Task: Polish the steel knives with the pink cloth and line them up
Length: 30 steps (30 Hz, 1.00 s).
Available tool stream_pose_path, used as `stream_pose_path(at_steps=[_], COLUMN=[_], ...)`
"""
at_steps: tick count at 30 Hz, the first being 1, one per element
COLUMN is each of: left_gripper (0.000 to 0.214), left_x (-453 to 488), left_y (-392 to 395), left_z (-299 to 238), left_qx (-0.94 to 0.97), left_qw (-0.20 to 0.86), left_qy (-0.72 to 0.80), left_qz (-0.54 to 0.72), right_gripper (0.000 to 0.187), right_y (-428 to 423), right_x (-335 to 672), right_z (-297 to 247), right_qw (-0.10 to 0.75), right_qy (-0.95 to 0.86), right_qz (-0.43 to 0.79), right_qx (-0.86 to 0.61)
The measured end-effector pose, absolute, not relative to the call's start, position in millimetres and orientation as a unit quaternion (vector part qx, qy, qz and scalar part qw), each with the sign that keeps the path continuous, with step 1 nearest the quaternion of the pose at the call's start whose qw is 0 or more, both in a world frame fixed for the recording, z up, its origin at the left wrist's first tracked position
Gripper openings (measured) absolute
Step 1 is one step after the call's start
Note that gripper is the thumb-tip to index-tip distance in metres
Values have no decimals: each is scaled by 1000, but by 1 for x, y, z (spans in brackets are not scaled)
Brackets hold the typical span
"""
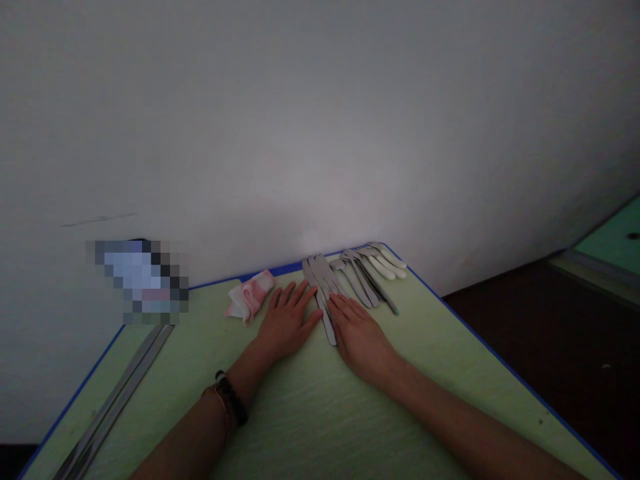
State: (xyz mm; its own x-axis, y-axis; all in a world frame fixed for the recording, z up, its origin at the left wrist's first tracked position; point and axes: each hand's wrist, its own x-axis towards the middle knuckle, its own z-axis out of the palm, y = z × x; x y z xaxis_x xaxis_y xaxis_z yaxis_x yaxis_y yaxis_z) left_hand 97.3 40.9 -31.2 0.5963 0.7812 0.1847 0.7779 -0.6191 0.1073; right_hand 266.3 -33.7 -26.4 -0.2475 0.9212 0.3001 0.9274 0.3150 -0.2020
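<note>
Several silver table knives (327,325) lie side by side near the back edge of the table, their handles toward me. My left hand (287,323) rests flat at their left side with fingers spread, the fingertips and thumb against the knives. From the other side my right hand (363,340) lies palm down, its stretched fingers close together and covering part of the knives. Just right of the knives is a spoon (353,280), among several slim metal pieces of cutlery. Farther right are several pieces with cream handles (387,272).
A folded pink and white cloth (250,297) lies left of my left hand. Long grey metal strips (123,387) run along the left side of the green table (300,433). A pixelated device (143,277) leans at the back left, by the wall (320,133).
</note>
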Motion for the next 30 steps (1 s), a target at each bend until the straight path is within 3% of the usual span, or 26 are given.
stream_pose_path(at_steps=[14, 30], left_gripper=[51, 50], left_x=[98, 97], left_y=[39, 40], left_z=[-29, -32], left_qx=[897, 895], left_qw=[23, 23], left_qy=[429, 429], left_qz=[108, 120], right_gripper=[45, 45], right_y=[-33, -32], right_x=[265, 270], right_z=[-21, -22], right_qw=[137, 138], right_qy=[-815, -829], right_qz=[-19, -24], right_qx=[-563, -542])
